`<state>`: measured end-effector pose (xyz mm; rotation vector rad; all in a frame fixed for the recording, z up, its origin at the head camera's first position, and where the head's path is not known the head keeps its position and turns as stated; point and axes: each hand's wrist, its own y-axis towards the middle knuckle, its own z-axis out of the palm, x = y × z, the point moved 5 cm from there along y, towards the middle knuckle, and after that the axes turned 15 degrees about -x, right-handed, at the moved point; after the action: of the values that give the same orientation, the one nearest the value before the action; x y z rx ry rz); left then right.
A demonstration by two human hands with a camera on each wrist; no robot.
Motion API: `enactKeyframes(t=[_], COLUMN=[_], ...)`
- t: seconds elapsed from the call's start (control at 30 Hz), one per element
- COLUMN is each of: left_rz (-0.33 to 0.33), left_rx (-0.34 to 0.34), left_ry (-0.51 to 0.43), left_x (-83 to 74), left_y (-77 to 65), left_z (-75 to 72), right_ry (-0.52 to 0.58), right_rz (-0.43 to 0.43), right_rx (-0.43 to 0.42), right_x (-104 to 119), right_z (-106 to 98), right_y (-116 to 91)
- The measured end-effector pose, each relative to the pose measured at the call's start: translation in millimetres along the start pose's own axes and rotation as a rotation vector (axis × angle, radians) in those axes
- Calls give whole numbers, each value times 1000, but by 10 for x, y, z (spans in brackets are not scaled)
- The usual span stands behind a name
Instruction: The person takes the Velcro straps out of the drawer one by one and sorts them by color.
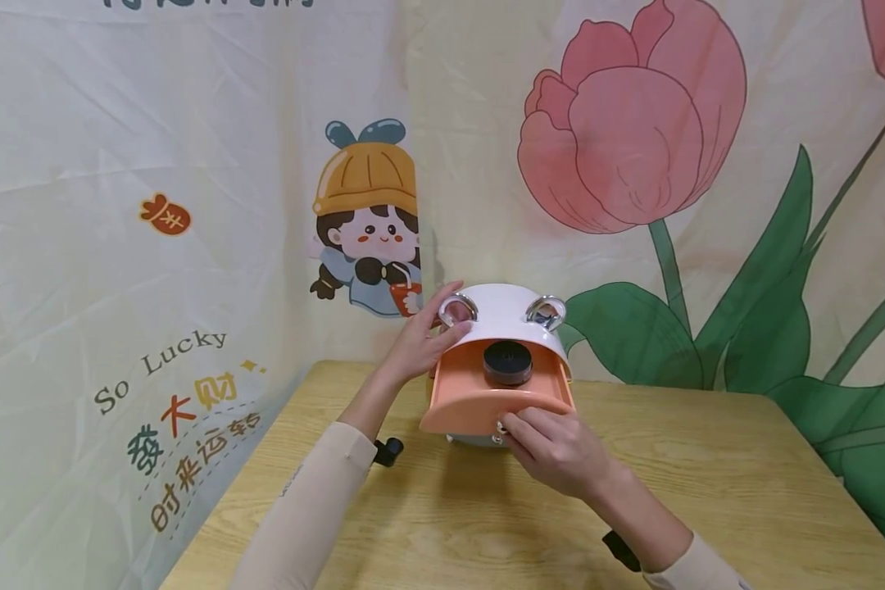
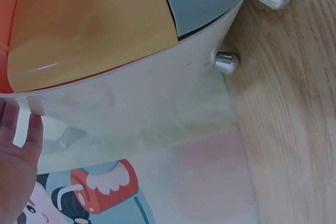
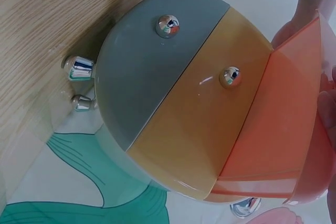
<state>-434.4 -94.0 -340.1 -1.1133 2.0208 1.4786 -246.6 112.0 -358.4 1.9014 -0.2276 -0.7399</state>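
Note:
A small white drawer box (image 1: 497, 307) with two shiny ear-shaped rings stands on the table. Its top orange drawer (image 1: 460, 418) is pulled out, and a round black case (image 1: 508, 360) lies inside. The yellow drawer (image 3: 210, 98) and the grey-blue drawer (image 3: 152, 51) below are closed, each with a round silver knob. My left hand (image 1: 420, 340) rests against the box's left side by one ear, fingers fairly straight. At the drawer front, my right hand (image 1: 556, 447) pinches the orange drawer's knob, mostly hidden by the fingers.
The box stands on short silver feet (image 2: 226, 62) on a wooden table (image 1: 678, 459). Behind it hangs a printed cloth (image 1: 472, 164) with tulips and a cartoon child. Black wrist mounts (image 1: 388, 451) show at both wrists.

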Motion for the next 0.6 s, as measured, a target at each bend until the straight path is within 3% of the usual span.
enactKeyframes(t=[0.37,0.5,0.6], left_rz=[9,5,2], left_rx=[5,9,9], left_ry=[-10,-15,-16], left_x=[-24,-8,2], left_y=[19,11,5], left_z=[1,4,7], right_ry=[-13,-4,33], right_rz=[13,-16,-32], right_rx=[48,15,-66], right_x=[31,55,57], right_z=[-11,-32,-78], right_y=[-21,10,80])
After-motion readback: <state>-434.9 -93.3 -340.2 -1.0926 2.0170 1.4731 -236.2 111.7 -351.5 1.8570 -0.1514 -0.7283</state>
